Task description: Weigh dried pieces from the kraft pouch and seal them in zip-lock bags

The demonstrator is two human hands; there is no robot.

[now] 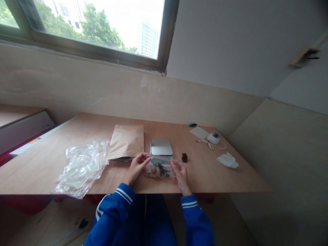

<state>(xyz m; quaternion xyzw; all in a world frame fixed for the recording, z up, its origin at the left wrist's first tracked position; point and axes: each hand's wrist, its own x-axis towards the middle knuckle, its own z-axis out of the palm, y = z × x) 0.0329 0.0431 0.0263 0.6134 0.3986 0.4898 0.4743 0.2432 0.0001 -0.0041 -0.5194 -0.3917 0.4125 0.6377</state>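
The small clear zip bag point(159, 169), with dark and tan pieces inside, lies near the tabletop's point(217, 177) front edge, just in front of the digital scale point(161, 146). Its long axis runs along that edge. The left hand point(136, 167) and right hand point(180, 173) flank it equally close, fingers pinched on its upper corners, palms turned inward.

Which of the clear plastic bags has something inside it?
The small bag between the left hand and right hand: dark and pale pieces show inside. The bags piled at left look empty.
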